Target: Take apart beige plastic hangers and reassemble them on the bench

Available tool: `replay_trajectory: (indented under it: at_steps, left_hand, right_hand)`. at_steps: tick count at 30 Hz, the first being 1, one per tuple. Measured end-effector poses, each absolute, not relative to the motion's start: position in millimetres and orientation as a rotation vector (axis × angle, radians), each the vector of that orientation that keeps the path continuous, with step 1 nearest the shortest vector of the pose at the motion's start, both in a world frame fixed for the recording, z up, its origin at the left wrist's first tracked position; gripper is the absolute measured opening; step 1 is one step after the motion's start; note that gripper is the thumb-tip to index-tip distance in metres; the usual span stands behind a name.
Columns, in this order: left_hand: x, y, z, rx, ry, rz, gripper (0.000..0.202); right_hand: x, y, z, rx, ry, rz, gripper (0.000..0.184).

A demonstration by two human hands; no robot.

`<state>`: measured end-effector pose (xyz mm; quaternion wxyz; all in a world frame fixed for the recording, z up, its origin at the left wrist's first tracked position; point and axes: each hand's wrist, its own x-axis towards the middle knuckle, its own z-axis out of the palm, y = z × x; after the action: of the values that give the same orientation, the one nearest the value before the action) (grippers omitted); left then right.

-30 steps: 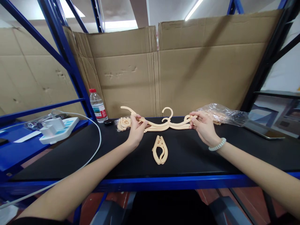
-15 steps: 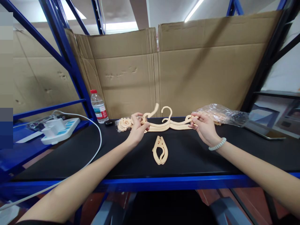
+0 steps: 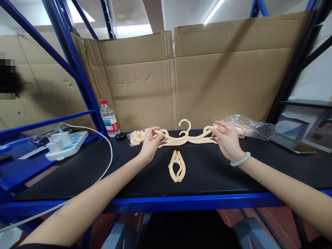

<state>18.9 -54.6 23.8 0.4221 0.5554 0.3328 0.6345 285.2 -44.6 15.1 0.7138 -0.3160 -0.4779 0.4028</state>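
Observation:
An unfolded cream plastic folding clothes hanger [image 3: 186,137] lies across the black tabletop, its hook toward the cardboard. My left hand [image 3: 150,144] pinches its left end, thumb and fingers closed near the curved tip. At the other end, my right hand [image 3: 228,141] has thumb and fingers closed on the right tip; some of its fingers stick out. A second, folded hanger [image 3: 177,166] rests nearer me, apart from both hands. Just behind my left hand sits a clear bag of cream pieces [image 3: 137,137], partly covered by it.
A clear plastic bag [image 3: 241,126] with cream pieces lies behind my right hand, beside a flat dark device [image 3: 293,147]. At left stand a water bottle [image 3: 110,119], a small black object [image 3: 120,136] and a power strip [image 3: 67,145] with a white cable. Cardboard [image 3: 140,83] closes the back.
The curved piece that stuck up beside my left hand now lies down along the hanger's left arm. My right hand has barely moved. Part of a person's dark-haired head has appeared at the left edge.

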Motion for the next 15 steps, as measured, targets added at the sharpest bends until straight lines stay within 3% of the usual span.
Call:
replay_trajectory:
  at_steps: [6, 15]
  left_hand:
    - [23.5, -58.5, 27.8, 1.309, 0.801, 1.584, 0.032]
    - [31.7, -65.1, 27.9, 1.304, 0.75, 1.531, 0.03]
  right_hand:
    - [281.4, -48.3, 20.2, -0.697, -1.058, 0.904, 0.032]
    - [267.6, -59.4, 17.6, -0.676, -1.289, 1.085, 0.033]
